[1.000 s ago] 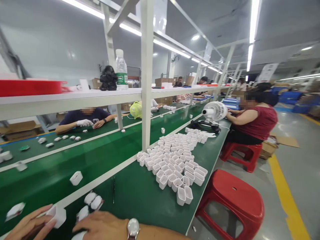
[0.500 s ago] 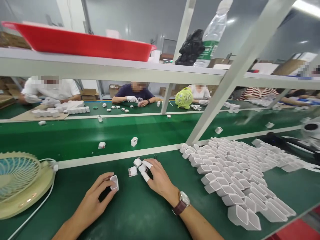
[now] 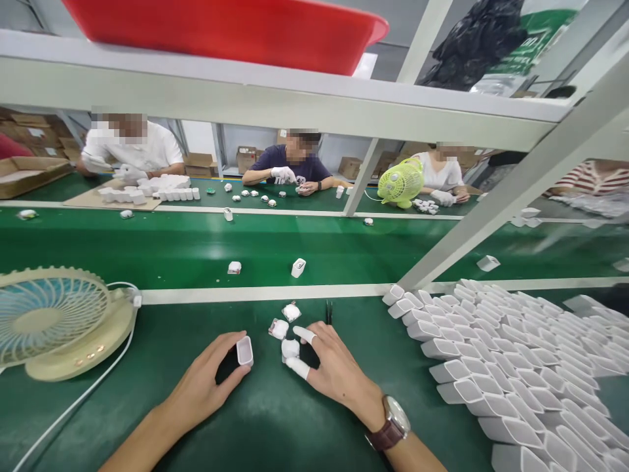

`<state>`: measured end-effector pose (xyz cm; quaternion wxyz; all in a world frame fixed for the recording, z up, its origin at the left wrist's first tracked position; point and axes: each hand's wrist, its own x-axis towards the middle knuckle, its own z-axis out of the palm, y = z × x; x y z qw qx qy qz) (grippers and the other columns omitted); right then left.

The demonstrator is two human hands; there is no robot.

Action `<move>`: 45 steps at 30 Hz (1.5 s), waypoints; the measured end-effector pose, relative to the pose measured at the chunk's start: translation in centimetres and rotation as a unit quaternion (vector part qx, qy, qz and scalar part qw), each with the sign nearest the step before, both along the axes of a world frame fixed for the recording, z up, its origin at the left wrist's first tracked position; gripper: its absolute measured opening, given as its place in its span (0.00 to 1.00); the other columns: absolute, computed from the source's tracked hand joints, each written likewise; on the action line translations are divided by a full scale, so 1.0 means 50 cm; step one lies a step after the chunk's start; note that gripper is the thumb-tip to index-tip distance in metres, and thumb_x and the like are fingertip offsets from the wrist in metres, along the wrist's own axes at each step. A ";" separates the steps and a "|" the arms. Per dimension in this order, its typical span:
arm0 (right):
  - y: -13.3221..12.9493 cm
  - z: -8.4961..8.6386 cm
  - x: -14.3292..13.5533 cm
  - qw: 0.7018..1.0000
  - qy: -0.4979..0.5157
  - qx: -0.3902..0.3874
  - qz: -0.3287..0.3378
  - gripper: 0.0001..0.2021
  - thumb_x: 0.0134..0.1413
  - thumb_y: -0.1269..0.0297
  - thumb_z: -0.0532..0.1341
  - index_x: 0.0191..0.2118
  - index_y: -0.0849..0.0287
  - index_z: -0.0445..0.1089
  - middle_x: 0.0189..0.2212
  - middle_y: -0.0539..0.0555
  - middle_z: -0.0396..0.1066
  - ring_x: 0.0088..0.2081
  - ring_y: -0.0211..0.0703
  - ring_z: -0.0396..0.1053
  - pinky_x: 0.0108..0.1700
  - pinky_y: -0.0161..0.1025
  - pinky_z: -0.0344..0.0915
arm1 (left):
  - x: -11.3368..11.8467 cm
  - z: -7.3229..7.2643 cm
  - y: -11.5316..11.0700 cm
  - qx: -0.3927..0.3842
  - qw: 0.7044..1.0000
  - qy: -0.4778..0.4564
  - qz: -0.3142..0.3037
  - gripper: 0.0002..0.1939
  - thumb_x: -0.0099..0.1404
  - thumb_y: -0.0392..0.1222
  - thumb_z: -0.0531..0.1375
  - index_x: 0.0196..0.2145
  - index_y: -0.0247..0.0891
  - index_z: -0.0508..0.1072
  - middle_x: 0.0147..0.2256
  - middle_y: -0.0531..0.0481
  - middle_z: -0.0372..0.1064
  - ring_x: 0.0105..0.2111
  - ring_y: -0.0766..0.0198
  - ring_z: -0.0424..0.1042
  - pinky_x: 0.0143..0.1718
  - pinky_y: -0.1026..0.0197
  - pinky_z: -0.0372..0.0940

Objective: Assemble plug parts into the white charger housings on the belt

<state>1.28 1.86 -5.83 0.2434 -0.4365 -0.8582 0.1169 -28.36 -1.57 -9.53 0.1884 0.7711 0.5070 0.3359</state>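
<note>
A small white open-topped housing [image 3: 244, 352] is gripped by the left hand [image 3: 204, 370], its ends held between thumb and fingers just above or on the green bench [image 3: 246, 426]; which of the two cannot be told. Its opening is left uncovered, and the grip is best kept on the outer walls, so that the rim is neither covered nor squeezed out of shape.

Just to the right, a white-topped component [image 3: 290, 351] is straddled by the thumb and index finger of the right hand [image 3: 339, 367], both capped with white finger cots [image 3: 297, 368]. Whether it is pinched firmly or only touched cannot be told. Even pressure from opposite sides would seem to be called for, as tilting could be caused by a one-sided push.

Two similar components [image 3: 278, 328] [image 3: 291, 312] lie close beyond it and should not be nudged. A slim, dark tweezer-like tool [image 3: 329, 313] lies just beyond the right hand, and its tips should be avoided. Farther right, upright housings [image 3: 506, 387] are packed closely; the right forearm is best kept clear of them.
</note>
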 end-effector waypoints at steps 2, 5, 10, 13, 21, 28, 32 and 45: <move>-0.001 0.009 0.001 1.000 0.003 -0.021 0.019 0.18 0.66 0.69 0.61 0.60 0.56 0.67 0.48 0.59 0.74 0.50 0.54 0.71 0.55 0.56 0.70 | 0.001 0.000 -0.002 -0.005 1.000 0.009 0.002 0.25 0.74 0.50 0.59 0.66 0.49 0.63 0.58 0.46 0.74 0.55 0.54 0.77 0.57 0.53 0.72; -0.004 0.015 0.002 0.997 -0.014 -0.055 0.045 0.19 0.65 0.76 0.57 0.59 0.55 0.68 0.51 0.59 0.74 0.52 0.54 0.71 0.57 0.57 0.69 | 0.002 -0.002 -0.003 -0.010 1.000 0.015 0.001 0.26 0.74 0.50 0.58 0.67 0.49 0.61 0.57 0.46 0.74 0.55 0.54 0.76 0.57 0.53 0.73; -0.009 0.014 -0.002 0.996 -0.014 -0.076 0.042 0.20 0.65 0.65 0.64 0.61 0.56 0.68 0.51 0.60 0.74 0.53 0.57 0.71 0.63 0.63 0.65 | 0.003 -0.004 0.002 -0.041 0.999 0.012 0.003 0.30 0.72 0.50 0.61 0.68 0.50 0.59 0.57 0.45 0.73 0.55 0.52 0.75 0.57 0.50 0.72; -0.012 0.011 -0.007 0.994 0.009 -0.078 0.080 0.24 0.63 0.70 0.64 0.63 0.55 0.65 0.57 0.59 0.72 0.57 0.57 0.69 0.62 0.59 0.67 | 0.008 0.001 0.004 -0.063 0.998 0.008 0.013 0.31 0.70 0.50 0.62 0.67 0.49 0.60 0.54 0.45 0.74 0.53 0.51 0.75 0.56 0.48 0.72; -0.026 0.002 -0.024 0.994 0.029 -0.053 0.094 0.21 0.64 0.78 0.58 0.59 0.55 0.68 0.50 0.58 0.74 0.53 0.54 0.70 0.54 0.54 0.72 | 0.023 0.007 -0.009 -0.066 0.998 -0.020 0.010 0.27 0.70 0.50 0.63 0.64 0.48 0.66 0.54 0.44 0.73 0.54 0.50 0.73 0.56 0.46 0.71; -0.028 0.003 -0.025 0.994 0.001 -0.062 0.087 0.22 0.59 0.72 0.66 0.59 0.58 0.67 0.54 0.60 0.72 0.54 0.58 0.68 0.56 0.56 0.70 | 0.003 0.020 0.088 -0.055 0.998 -0.032 0.014 0.24 0.73 0.52 0.59 0.62 0.44 0.68 0.58 0.43 0.73 0.52 0.53 0.76 0.51 0.51 0.74; -0.033 0.002 -0.028 0.996 -0.004 -0.048 0.079 0.16 0.61 0.74 0.62 0.53 0.56 0.70 0.54 0.59 0.72 0.53 0.56 0.68 0.56 0.55 0.69 | 0.013 0.041 0.228 -0.038 0.999 0.018 0.035 0.27 0.69 0.52 0.62 0.61 0.40 0.70 0.58 0.40 0.72 0.58 0.48 0.73 0.56 0.50 0.71; -0.042 -0.011 -0.018 0.996 -0.056 -0.017 0.061 0.13 0.64 0.70 0.59 0.52 0.60 0.70 0.54 0.61 0.72 0.53 0.54 0.66 0.60 0.53 0.64 | 0.204 0.069 0.428 -0.030 0.992 0.123 0.020 0.20 0.71 0.45 0.63 0.58 0.35 0.72 0.53 0.39 0.74 0.51 0.50 0.75 0.56 0.42 0.69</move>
